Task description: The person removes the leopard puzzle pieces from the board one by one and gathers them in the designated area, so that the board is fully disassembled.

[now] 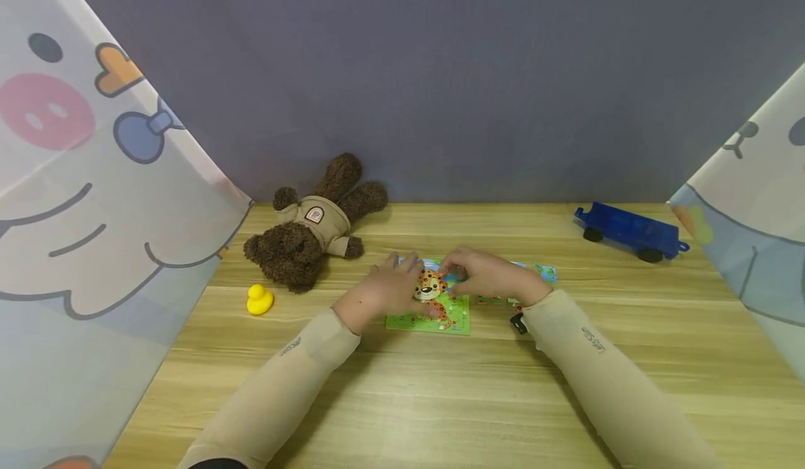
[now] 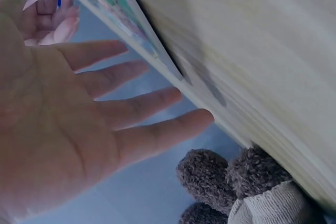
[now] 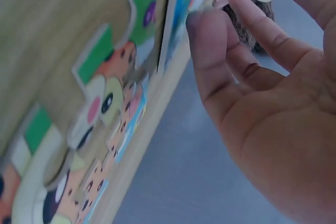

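Observation:
A square puzzle board (image 1: 454, 322) with a spotted cartoon leopard on green lies flat on the table. My left hand (image 1: 391, 291) hovers over its left side, palm down, fingers spread; the left wrist view shows the bare palm and nearly straight fingers (image 2: 152, 103). At the board's upper right edge is my right hand (image 1: 490, 273), fingers loosely bent, with nothing showing between thumb and fingers (image 3: 257, 72). Several loose puzzle pieces (image 3: 107, 95) with leopard parts lie beside the board, partly hidden under the right hand in the head view.
A brown teddy bear (image 1: 327, 224) in a beige shirt lies at the back left, a yellow rubber duck (image 1: 259, 300) in front of it. Towards the back right stands a blue toy wagon (image 1: 632, 230). Printed panels and a grey wall (image 1: 465, 105) enclose the table.

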The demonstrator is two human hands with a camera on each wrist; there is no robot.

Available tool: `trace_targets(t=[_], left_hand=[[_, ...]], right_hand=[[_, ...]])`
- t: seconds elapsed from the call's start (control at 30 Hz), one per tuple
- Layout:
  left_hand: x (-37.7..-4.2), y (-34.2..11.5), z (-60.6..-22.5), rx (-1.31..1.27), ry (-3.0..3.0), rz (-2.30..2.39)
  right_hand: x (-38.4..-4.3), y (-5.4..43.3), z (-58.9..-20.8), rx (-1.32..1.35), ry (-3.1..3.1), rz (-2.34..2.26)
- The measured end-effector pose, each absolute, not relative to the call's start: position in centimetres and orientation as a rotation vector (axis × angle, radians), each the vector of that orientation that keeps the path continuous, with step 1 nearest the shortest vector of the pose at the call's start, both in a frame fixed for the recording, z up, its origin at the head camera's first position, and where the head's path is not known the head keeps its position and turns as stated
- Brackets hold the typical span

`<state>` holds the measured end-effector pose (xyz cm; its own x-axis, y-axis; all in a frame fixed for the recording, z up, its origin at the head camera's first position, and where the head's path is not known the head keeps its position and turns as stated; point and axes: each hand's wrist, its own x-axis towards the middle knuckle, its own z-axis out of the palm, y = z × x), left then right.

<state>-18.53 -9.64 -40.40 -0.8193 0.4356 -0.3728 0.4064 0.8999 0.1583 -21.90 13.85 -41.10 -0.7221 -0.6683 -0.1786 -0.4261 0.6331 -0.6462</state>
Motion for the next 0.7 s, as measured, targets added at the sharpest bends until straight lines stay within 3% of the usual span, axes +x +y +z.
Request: trace_targets(t=[0.7], left_hand=[[-18.2, -8.4, -41.1, 0.495, 2.715, -0.053]], right_hand=[[-21.5, 12.4, -41.6, -0.888, 2.484, -0.684]])
